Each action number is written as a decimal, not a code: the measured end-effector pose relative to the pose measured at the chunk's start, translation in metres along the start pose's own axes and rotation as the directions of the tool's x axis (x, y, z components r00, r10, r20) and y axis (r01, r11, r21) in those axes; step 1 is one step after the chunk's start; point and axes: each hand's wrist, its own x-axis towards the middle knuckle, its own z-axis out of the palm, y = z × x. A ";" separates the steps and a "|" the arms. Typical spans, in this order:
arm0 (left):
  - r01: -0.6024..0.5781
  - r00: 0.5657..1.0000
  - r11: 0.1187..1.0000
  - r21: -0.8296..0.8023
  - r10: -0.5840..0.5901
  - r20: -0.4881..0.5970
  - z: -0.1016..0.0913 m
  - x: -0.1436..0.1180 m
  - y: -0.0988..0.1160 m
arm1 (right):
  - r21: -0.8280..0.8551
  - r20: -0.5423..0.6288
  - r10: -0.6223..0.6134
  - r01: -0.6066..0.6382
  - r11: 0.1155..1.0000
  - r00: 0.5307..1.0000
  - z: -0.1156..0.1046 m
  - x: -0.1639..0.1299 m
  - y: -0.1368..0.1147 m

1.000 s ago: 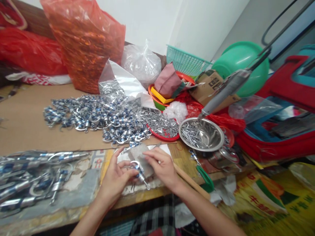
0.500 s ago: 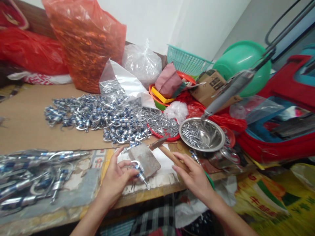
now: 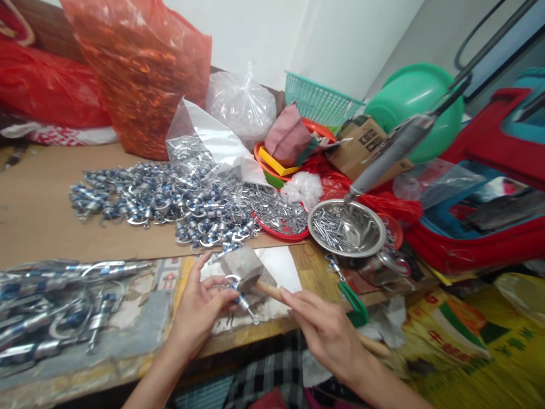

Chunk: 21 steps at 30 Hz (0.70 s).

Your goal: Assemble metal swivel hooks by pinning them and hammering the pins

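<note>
Between the thumb and fingers of my left hand (image 3: pixel 200 309) is a small silver and blue metal hook fitting (image 3: pixel 244 304), with a curved hook and a ringed end. It lies against the near edge of a grey metal block (image 3: pixel 240 262). My right hand (image 3: pixel 327 324) is closed round the wooden handle of a hammer (image 3: pixel 269 291). The hammer's head is down at the fitting, close to my left fingertips; whether it touches the fitting I cannot tell. Behind the block spreads a big pile of similar fittings (image 3: pixel 170 199).
More long fittings (image 3: pixel 55 312) lie at the left. A red tray (image 3: pixel 283 236) of small metal pins and a steel bowl (image 3: pixel 370 227) with pins stand behind my right hand. A grey tool (image 3: pixel 383 159) slants over the bowl. A green handle (image 3: pixel 354 307) sits at the table edge.
My right hand has brought the hammer down and left, from raised beside the block onto the fitting's place. My left hand keeps its hold on the fitting. The view has shifted slightly.
</note>
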 end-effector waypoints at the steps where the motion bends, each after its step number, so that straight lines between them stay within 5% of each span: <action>1: 0.001 1.000 1.000 0.004 -0.001 -0.002 0.000 0.000 0.000 | 0.041 -0.011 0.048 -0.047 0.998 0.999 0.002 0.002 0.005; 4: 0.030 0.999 0.993 0.114 -0.031 0.009 -0.004 0.001 0.000 | 0.154 -0.074 0.242 -0.229 0.961 0.967 0.008 0.013 0.029; 7: -0.033 0.999 0.928 0.371 0.028 0.018 -0.009 0.003 0.002 | 0.164 0.029 0.357 -0.357 0.920 0.934 0.015 0.029 0.053; 9: -0.174 0.983 0.852 0.493 0.176 0.044 -0.013 0.004 0.003 | 0.067 0.100 0.320 -0.327 0.943 0.942 0.017 0.044 0.063; 12: -0.321 0.941 0.767 0.555 0.324 0.096 -0.015 0.005 0.004 | -0.184 0.053 0.257 -0.243 0.952 0.965 0.018 0.075 0.074; 15: -0.360 0.929 0.739 0.569 0.337 0.150 -0.014 0.005 0.005 | -0.318 -0.041 0.279 -0.277 0.906 0.959 0.019 0.112 0.089; 21: -0.386 0.920 0.682 0.622 0.332 0.207 -0.010 0.001 0.012 | -0.414 0.028 0.365 -0.322 0.851 0.930 0.022 0.160 0.119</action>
